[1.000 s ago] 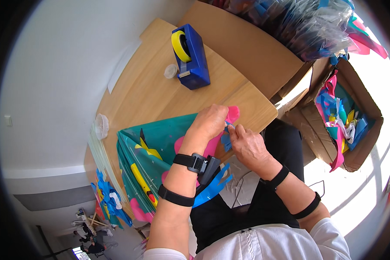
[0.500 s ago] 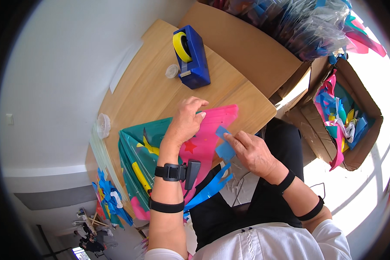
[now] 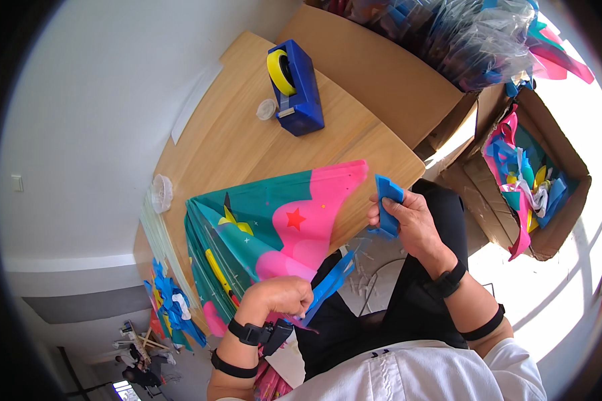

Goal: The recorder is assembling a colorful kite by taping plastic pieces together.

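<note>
A folded piece of bright blue film (image 3: 388, 208) is pinched in my right hand (image 3: 415, 224), off the table's right edge. My left hand (image 3: 284, 295) is closed at the near edge of the table, fingers curled down; what is in them, if anything, is hidden. Close by its fingertips, a blue film strip (image 3: 329, 284) hangs over my lap. Beyond the left hand, a green and pink printed sheet (image 3: 294, 200) with a red star lies spread, gathered into folds at its left. On these folds rests a yellow cutter knife (image 3: 221, 275).
A blue tape dispenser (image 3: 304, 90) with yellow tape stands on the wooden table (image 3: 354, 127), beside a small clear cup (image 3: 267, 109). Another clear cup (image 3: 161, 192) sits by the left edge. An open carton (image 3: 478, 175) of colourful scraps is at right, below a large cardboard box (image 3: 374, 67).
My left hand has moved from the sheet's far edge back toward me, uncovering the sheet. The right hand has shifted slightly right and turned, with the blue film still held.
</note>
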The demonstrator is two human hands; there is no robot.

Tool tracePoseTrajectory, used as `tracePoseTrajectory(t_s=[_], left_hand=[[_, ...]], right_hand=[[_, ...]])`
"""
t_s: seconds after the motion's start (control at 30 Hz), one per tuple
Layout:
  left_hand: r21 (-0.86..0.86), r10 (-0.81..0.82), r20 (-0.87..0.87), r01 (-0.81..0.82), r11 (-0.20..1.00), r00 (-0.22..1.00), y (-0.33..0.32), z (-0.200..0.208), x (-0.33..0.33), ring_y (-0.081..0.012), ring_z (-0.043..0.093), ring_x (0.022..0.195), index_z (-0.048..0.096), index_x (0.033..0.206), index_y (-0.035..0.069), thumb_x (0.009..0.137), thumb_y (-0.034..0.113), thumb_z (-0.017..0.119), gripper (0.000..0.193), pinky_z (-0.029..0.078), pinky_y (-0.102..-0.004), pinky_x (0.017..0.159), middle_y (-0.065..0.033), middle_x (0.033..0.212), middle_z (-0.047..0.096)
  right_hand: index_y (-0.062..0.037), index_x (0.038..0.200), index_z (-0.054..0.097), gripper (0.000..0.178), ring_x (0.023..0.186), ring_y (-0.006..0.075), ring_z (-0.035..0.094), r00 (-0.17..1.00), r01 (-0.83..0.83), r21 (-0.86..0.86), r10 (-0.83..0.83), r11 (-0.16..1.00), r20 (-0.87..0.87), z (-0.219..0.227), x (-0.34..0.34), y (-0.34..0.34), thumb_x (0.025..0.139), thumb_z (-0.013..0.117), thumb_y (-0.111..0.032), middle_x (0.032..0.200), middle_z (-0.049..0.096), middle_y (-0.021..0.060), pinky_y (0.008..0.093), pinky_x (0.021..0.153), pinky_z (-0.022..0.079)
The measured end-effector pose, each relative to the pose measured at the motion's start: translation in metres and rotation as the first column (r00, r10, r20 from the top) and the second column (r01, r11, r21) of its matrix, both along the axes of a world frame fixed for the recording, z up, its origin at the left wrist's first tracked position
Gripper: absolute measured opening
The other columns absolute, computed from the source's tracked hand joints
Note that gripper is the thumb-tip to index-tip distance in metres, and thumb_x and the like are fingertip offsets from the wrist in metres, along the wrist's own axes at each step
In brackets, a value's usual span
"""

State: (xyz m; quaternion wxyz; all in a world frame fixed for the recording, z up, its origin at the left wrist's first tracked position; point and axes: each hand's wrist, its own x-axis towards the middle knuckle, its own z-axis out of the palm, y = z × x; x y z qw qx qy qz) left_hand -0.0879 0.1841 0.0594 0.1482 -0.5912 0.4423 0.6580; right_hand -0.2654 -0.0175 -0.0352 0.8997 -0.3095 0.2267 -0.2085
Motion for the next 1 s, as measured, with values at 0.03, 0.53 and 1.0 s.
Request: tracePoseTrajectory(t_s=[0.03,0.53,1.0], left_hand=[[0.068,-0.018,-0.022,0.019,0.998,1.000,0.007,-0.005,-0.007,-0.0249,0.058,0.058,0.065,0.072,-0.001,0.072,0.009,0.069,0.011,0.044,-0.0368,0.057,-0.0144,0.062,0.060],[-0.644,0.808,-0.435,-0.764,0.029,0.398,-0.106,-0.050,-0.033,-0.0034,0.043,0.051,0.063,0.078,0.002,0.085,0.008,0.070,0.011,0.033,-0.0193,0.045,0.0026,0.061,0.054],[-0.937,0.861,0.334,0.238,0.257,0.384,-0.125,-0.059,0.116,-0.0305,0.051,0.101,0.056,0.125,0.003,0.079,-0.002,0.059,0.046,0.044,-0.0385,0.087,-0.0140,0.107,0.054]], right_hand=[[0.0056,0.109,0.059,0.019,0.073,0.0148,0.066,0.999,-0.046,0.070,0.046,0.997,-0.005,0.001,0.000,-0.003,0.098,0.049,-0.007,0.084,0.068,0.0114,0.0268,0.071,0.055],[0.0033,0.104,0.060,0.016,0.070,0.0149,0.066,0.967,-0.255,0.118,0.255,0.960,0.013,0.005,0.004,0.008,0.096,0.054,-0.009,0.084,0.069,0.0131,0.0263,0.067,0.054],[0.0030,0.106,0.058,0.015,0.067,0.0129,0.065,0.981,-0.164,0.019,0.166,0.986,-0.105,0.005,0.009,0.007,0.097,0.051,-0.007,0.082,0.069,0.0120,0.0257,0.065,0.053]])
